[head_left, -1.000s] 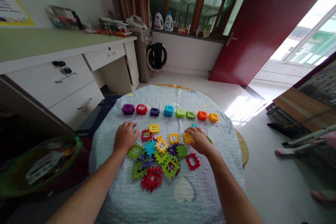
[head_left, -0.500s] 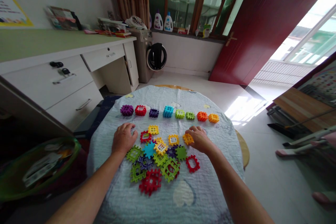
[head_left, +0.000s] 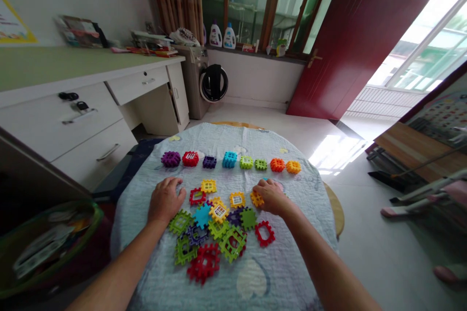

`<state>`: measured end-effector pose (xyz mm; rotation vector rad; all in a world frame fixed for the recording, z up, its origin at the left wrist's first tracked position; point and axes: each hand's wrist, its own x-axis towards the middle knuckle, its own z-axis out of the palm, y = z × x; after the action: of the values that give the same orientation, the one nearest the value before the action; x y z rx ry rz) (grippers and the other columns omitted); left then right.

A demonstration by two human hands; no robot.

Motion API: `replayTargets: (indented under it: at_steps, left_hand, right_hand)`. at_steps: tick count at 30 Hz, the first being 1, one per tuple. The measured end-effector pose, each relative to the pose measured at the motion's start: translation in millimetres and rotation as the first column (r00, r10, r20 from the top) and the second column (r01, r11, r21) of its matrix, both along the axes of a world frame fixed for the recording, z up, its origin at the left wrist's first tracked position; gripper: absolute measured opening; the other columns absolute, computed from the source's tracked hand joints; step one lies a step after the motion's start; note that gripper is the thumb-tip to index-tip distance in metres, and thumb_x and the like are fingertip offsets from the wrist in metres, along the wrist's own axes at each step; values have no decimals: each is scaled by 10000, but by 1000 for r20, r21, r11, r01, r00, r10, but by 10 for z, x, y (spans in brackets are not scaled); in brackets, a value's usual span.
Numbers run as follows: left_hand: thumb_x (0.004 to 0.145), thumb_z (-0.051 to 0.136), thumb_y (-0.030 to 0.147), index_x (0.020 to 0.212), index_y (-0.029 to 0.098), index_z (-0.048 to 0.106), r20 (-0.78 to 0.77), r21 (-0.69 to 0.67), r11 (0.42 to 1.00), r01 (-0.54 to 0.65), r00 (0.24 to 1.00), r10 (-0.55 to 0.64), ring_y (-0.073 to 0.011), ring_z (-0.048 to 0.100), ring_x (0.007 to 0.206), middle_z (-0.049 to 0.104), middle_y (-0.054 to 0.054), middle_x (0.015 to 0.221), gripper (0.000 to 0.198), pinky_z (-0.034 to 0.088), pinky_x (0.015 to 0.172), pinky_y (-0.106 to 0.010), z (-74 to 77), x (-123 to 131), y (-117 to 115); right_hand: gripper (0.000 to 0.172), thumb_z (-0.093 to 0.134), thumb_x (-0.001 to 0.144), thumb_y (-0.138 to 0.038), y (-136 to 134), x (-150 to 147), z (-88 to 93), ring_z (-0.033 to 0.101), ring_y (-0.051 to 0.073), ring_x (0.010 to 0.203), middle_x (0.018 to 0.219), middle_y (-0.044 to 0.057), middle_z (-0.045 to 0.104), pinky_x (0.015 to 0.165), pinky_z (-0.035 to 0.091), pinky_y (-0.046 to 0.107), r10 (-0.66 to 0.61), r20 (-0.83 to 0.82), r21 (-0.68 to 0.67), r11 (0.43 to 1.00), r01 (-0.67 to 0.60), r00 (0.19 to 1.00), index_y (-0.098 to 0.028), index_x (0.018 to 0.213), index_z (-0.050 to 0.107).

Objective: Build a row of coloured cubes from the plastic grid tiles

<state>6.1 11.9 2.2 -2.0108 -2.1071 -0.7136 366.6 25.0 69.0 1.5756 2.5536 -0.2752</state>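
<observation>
My left hand (head_left: 165,200) lies on the cloth left of a pile of toy building panels, thumb apart from the fingers, holding nothing. The fingers of my right hand (head_left: 272,197) are closed over the edge of an orange-yellow toothed panel (head_left: 257,198) on the cloth. Just left of it lies a yellow panel with a white window grid (head_left: 237,199). Nearest my left hand are a green panel (head_left: 180,222), a red frame panel (head_left: 197,197) and a yellow panel (head_left: 208,185). A red frame panel (head_left: 264,233) lies below my right hand.
Several assembled toy blocks stand in a row behind the panels, among them a purple block (head_left: 170,159), a blue block (head_left: 229,159) and an orange block (head_left: 293,167). A pale blue cloth (head_left: 292,272) covers the round table. A basket (head_left: 97,218) stands at the left.
The view has shifted slightly, so the tabletop appears a little lower and further left. Both hands keep nearly the same places among the panels.
</observation>
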Motion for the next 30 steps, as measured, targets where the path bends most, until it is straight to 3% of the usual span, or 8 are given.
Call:
replayTargets:
  at_steps: [7,12,17,22,30]
  left_hand:
    - [815,436,329,972,191,596,-24,11,1000,22,999,-22,-279,598,995,656,-113,1044,264,456,927,-408,-33,-43,18]
    - [799,433,351,950,210,589,-14,26,999,43,999,-43,-283,610,991,663,-107,1023,258,463,930,-412,-54,-62,38]
    - [799,429,353,952,205,597,-1,29,998,50,999,-50,-295,612,969,662,-117,1025,271,467,920,-439,-47,-70,35]
    - [813,428,367,981,170,603,5,-4,997,75,997,-75,-305,606,995,660,-139,1043,312,459,931,-450,-41,-92,35]
    - [820,439,376,991,173,593,-12,3,996,88,996,-88,-304,601,1016,652,-138,1050,307,448,942,-448,-108,-143,50]
  right_hand:
    - [423,716,647,-318,-6,95,72,502,252,974,1050,91,603,848,394,355,37,-46,38,999,-35,998,-194,1045,644]
    - [440,697,667,-265,287,718,230,508,228,1005,1094,96,588,876,377,309,-122,-111,126,983,136,986,-167,1090,624]
    - [524,700,688,-255,757,1389,332,536,201,941,1104,98,585,818,385,279,-347,-76,173,919,355,935,-154,1190,588]
    - [561,727,645,-211,1069,1601,228,539,214,971,1120,96,592,812,387,273,-383,-28,138,913,383,923,-165,1189,598]
    - [536,745,625,-219,1261,1658,41,546,245,981,1117,114,593,809,401,298,-367,4,106,925,365,930,-178,1149,634]
